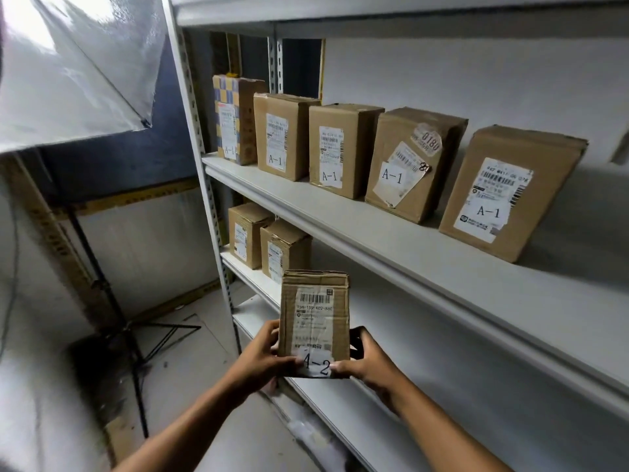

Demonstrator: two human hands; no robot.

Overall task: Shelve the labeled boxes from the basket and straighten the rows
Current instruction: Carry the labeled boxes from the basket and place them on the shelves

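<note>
- Currently, head view: left hand (262, 356) and right hand (369, 361) both grip the A-2 box (315, 321) by its lower edges, upright, long axis vertical, held in front of the shelving.
- Lower shelf (253, 272) lies just beyond; two boxes (269, 241) stand at its left end.
- A-1 row (391, 158) fills the upper shelf; its front lip overhangs the way in.

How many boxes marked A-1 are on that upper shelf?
5, in one row on the upper shelf: checkered box far left, then plain boxes rightward. More may sit beyond the frame.

Parcel stockroom: metal shelving (340, 212), labelled cartons (405, 165).
</note>
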